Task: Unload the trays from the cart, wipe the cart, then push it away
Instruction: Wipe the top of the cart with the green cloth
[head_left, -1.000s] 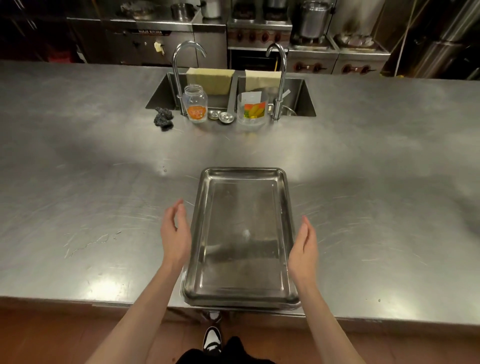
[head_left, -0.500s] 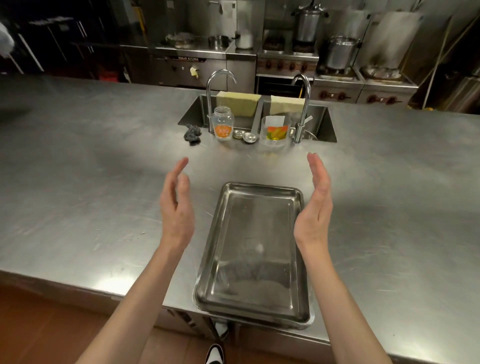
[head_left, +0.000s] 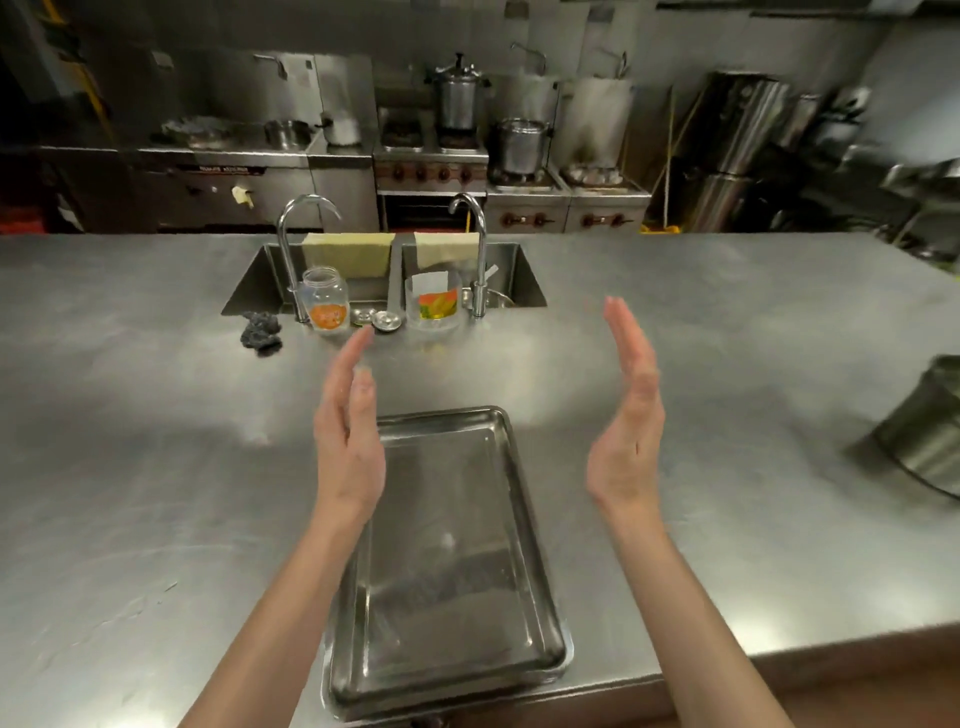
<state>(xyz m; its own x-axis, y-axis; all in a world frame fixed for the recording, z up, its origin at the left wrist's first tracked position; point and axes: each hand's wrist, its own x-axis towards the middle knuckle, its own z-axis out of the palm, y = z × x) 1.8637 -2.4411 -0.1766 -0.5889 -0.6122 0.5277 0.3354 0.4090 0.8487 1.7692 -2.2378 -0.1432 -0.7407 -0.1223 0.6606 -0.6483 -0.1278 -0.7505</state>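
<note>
On the steel counter (head_left: 156, 467), from left to right: the left hand (head_left: 349, 441), fingers straight, holding nothing, over the tray's (head_left: 447, 571) left rim; the tray running lengthwise away from the person; the right hand (head_left: 626, 431), equally empty, right of it.

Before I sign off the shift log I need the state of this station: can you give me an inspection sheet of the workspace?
Surface: steel counter, scuffed, with glare patches.
Job's things: tray flat on the counter, its near end at the counter's edge; cart not in view.
Clutter: dark scourer, labelled jar, clear tub, small round metal piece, metal pot at the right edge.
Hands: left hand and right hand raised over the tray, fingers straight, holding nothing.
Cables: nothing seen.
Surroundings: double sink with two taps and draped cloths; stoves and pots behind.
</note>
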